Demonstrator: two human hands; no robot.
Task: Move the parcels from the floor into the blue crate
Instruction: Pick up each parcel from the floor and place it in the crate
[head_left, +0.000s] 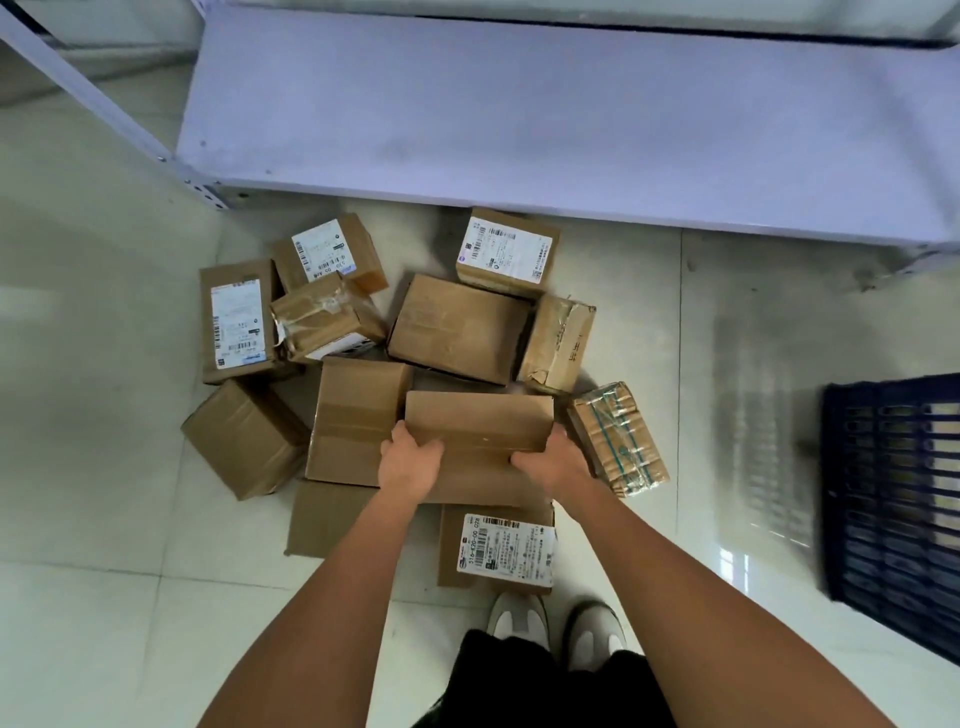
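Note:
Several brown cardboard parcels lie in a loose pile on the pale tiled floor. A plain taped parcel (480, 423) sits in the middle front, and both my hands hold it. My left hand (409, 460) grips its left end, fingers curled over the top edge. Its right end is gripped by my right hand (550, 460). The blue crate (893, 499) stands at the right edge of view, apart from the pile and partly cut off. A labelled parcel (501, 551) lies just in front of my feet.
A grey metal shelf (519, 114) spans the top of the view, its edge overhanging the far parcels. My shoes (556, 623) stand just behind the pile. A taped parcel with green strapping (618, 439) lies right beside my right hand. Bare tiles stretch between pile and crate.

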